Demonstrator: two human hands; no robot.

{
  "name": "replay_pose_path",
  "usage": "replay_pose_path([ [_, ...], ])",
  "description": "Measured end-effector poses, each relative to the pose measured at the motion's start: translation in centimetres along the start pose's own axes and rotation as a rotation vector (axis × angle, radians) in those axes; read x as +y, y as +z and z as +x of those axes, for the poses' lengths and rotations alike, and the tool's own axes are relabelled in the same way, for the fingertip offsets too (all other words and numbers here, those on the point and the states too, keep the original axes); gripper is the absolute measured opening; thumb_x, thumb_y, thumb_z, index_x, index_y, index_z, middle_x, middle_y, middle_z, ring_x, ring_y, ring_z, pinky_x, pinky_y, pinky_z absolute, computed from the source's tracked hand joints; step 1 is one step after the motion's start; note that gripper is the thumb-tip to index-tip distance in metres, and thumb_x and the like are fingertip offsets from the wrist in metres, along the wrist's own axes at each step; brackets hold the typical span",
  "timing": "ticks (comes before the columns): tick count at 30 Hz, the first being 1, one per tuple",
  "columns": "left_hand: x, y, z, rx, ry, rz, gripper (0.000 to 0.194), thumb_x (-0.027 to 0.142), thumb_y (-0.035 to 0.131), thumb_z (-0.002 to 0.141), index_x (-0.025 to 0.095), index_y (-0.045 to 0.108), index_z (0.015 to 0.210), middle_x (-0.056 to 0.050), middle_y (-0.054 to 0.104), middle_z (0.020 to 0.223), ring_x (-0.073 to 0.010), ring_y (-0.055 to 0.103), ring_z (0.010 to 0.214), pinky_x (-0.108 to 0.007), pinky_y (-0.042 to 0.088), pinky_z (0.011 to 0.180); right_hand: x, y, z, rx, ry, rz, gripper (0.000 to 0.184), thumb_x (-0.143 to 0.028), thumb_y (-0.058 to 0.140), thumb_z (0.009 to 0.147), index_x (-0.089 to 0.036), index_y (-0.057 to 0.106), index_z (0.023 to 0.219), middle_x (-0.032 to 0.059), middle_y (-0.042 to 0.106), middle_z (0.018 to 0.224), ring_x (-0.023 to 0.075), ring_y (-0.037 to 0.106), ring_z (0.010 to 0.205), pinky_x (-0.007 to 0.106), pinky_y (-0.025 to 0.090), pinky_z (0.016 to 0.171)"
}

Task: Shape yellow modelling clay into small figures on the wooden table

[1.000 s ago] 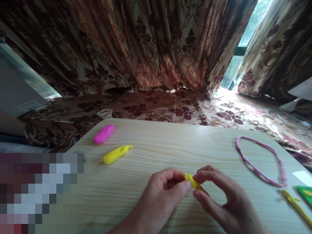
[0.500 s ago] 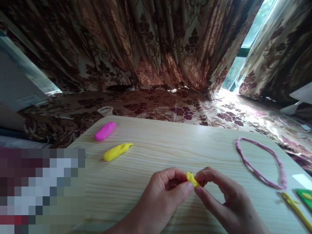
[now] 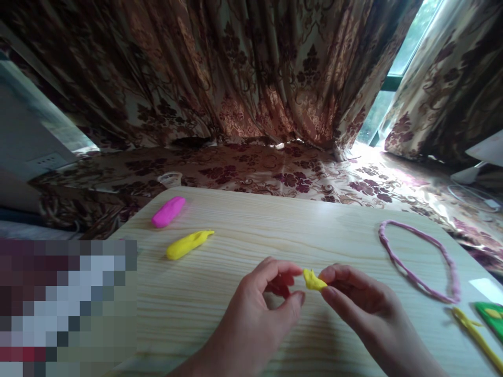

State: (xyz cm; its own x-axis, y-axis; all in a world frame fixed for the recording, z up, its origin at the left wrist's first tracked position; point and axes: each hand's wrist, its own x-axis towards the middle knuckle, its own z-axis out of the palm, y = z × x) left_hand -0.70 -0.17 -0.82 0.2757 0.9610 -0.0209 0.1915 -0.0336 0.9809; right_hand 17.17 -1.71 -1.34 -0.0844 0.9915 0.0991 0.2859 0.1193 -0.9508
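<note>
Between the thumb and forefinger of my right hand [image 3: 365,301] is a small, lumpy piece of yellow modelling clay [image 3: 313,280], raised above the light wooden table [image 3: 243,225]. My left hand [image 3: 267,303] is just left of it, thumb and forefinger apart; the forefinger tip is close to the clay's left end, and I cannot tell if it touches. Farther back on the left lie a larger yellow clay roll [image 3: 188,245] with a thin pointed end and a pink clay block [image 3: 168,211].
A loop of pinkish-purple clay [image 3: 408,277] lies on the right. Beside it are a yellow clay strip [image 3: 477,332] and a green piece with yellow on it [image 3: 491,317]. A clear cup [image 3: 170,179] stands behind the table's far left corner. Patterned curtains [image 3: 251,73] hang behind.
My left thumb and forefinger have parted from their pinch on the small yellow clay. My right hand keeps hold of it and has moved slightly up and right.
</note>
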Motion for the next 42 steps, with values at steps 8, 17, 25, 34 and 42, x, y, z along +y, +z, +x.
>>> replay_pose_path([
  [8, -0.5, -0.3, -0.4, 0.045, 0.498, 0.461, 0.041, 0.0, 0.05, 0.076, 0.026, 0.054, 0.108, -0.003, 0.052, 0.109, -0.017, 0.05, 0.105, -0.028, 0.039, 0.092, -0.6, 0.6, -0.4, 0.026, -0.26, -0.157, 0.009, -0.015, 0.061, 0.078, -0.02, 0.058, 0.085, 0.0018, 0.062, 0.077, 0.0164, 0.06, 0.073, 0.026, 0.051, 0.066],
  [17, -0.5, -0.4, -0.3, 0.149, 0.419, 0.353, 0.029, 0.004, 0.05, 0.078, 0.025, 0.058, 0.097, -0.003, 0.058, 0.103, -0.0184, 0.053, 0.102, -0.03, 0.038, 0.092, -0.1, 0.2, -0.6, 0.007, -0.149, -0.173, 0.016, -0.021, 0.06, 0.081, -0.021, 0.058, 0.097, 0.0028, 0.065, 0.088, 0.0179, 0.062, 0.083, 0.029, 0.052, 0.076],
  [25, 0.4, 0.2, 0.0, -0.174, -0.258, -0.482, 0.023, 0.023, 0.061, 0.079, 0.019, 0.06, 0.102, -0.005, 0.065, 0.095, -0.0172, 0.058, 0.089, -0.03, 0.044, 0.083, -0.1, 0.6, -0.5, 0.036, -0.27, -0.091, 0.013, -0.012, 0.058, 0.081, -0.021, 0.054, 0.088, 0.0016, 0.06, 0.083, 0.0166, 0.058, 0.08, 0.028, 0.05, 0.071],
  [34, 1.0, -0.4, 0.1, -0.091, -0.225, -0.507, 0.008, 0.023, 0.065, 0.078, 0.018, 0.067, 0.084, 0.001, 0.066, 0.082, -0.0108, 0.057, 0.082, -0.019, 0.042, 0.079, -0.8, 0.3, -0.2, -0.063, -0.15, -0.137, 0.005, -0.021, 0.056, 0.085, -0.02, 0.059, 0.082, 0.0004, 0.061, 0.079, 0.0143, 0.058, 0.076, 0.024, 0.046, 0.069],
  [42, 0.9, 0.1, 0.1, -0.15, -0.139, -0.419, 0.008, 0.02, 0.06, 0.081, 0.017, 0.066, 0.087, -0.002, 0.068, 0.086, -0.0178, 0.061, 0.09, -0.028, 0.045, 0.085, -0.9, 0.5, -0.1, -0.107, -0.045, -0.071, 0.014, -0.029, 0.054, 0.086, -0.019, 0.06, 0.078, 0.0015, 0.06, 0.076, 0.0162, 0.056, 0.076, 0.026, 0.045, 0.071],
])
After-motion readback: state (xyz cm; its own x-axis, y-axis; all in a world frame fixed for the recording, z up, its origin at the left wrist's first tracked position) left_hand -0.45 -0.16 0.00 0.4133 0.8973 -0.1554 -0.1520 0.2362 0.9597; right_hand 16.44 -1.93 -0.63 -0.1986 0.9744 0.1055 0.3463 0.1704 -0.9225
